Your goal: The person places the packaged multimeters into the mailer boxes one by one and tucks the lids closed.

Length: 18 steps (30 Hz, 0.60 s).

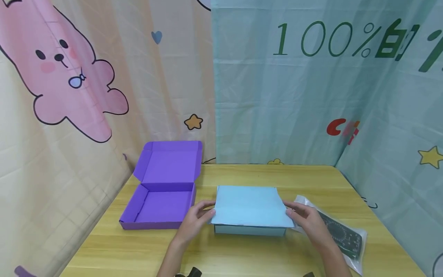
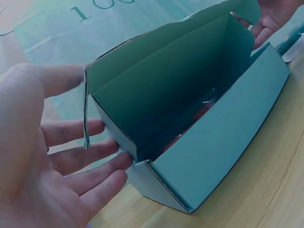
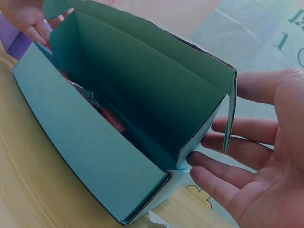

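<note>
A light blue cardboard box (image 1: 250,206) lies on the table, its lid tilted down over the base. In both wrist views the near side of the box gapes below the lid (image 2: 166,61), and something dark with red patches shows in the shadow inside. My left hand (image 1: 195,220) is at the box's left side, thumb against the lid corner and fingers extended towards the side wall. Mirroring it, my right hand (image 1: 308,221) touches the right lid corner with its thumb, fingers stretched out beside the wall. A side flap (image 3: 230,121) hangs across the right fingers.
An open purple box (image 1: 169,206) stands to the left, lid raised, with a bare inside. At the right, partly behind the right forearm, lies a dark item in a clear plastic bag (image 1: 346,236). Printed curtains (image 1: 270,100) enclose the wooden table (image 1: 252,257).
</note>
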Each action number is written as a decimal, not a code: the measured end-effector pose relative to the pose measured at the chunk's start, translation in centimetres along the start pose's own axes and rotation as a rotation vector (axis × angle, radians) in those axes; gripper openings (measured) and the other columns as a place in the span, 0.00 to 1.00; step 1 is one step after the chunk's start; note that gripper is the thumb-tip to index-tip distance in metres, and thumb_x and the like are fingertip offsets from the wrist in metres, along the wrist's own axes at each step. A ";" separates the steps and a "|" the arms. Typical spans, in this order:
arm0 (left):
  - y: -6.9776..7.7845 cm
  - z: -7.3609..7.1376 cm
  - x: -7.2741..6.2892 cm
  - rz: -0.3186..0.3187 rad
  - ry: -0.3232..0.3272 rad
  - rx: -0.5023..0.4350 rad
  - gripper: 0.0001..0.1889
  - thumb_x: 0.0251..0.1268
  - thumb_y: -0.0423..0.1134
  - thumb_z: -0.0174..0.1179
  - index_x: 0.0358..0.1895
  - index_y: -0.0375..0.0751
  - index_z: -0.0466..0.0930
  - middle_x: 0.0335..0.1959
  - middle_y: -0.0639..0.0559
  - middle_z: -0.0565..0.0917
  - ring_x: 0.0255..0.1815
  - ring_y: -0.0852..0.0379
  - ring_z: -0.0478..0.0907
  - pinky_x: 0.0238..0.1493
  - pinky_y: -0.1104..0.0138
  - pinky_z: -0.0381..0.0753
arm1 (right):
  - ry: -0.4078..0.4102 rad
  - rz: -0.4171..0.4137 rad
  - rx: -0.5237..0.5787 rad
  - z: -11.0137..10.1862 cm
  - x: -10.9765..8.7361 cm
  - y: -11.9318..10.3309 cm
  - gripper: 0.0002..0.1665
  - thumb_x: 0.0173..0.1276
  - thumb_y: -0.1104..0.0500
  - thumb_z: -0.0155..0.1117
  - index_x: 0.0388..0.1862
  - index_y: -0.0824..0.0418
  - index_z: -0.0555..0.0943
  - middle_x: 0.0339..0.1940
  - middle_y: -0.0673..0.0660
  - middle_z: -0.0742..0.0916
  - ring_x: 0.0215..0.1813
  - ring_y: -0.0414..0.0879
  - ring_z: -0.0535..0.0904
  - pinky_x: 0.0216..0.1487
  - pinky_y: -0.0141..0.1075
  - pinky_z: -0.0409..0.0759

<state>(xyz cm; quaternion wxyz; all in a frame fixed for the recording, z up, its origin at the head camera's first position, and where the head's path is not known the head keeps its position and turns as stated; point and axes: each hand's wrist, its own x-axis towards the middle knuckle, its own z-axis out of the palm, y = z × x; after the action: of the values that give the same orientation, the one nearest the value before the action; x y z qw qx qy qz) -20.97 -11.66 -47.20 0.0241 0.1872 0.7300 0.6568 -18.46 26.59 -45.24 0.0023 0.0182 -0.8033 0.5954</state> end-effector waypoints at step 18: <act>-0.5 0.2 0.3 -0.054 0.054 0.124 0.19 0.74 0.42 0.65 0.61 0.36 0.82 0.48 0.45 0.82 0.45 0.50 0.80 0.47 0.64 0.80 | 0.060 0.112 -0.056 0.8 0.8 0.9 0.27 0.74 0.48 0.69 0.63 0.65 0.83 0.63 0.62 0.83 0.66 0.57 0.76 0.65 0.48 0.79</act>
<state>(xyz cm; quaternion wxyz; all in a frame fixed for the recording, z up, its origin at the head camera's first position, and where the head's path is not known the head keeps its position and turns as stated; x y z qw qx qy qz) -21.27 -11.39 -47.61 0.0104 0.1509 0.7743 0.6145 -19.32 26.08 -46.30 -0.0064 -0.0450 -0.8190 0.5721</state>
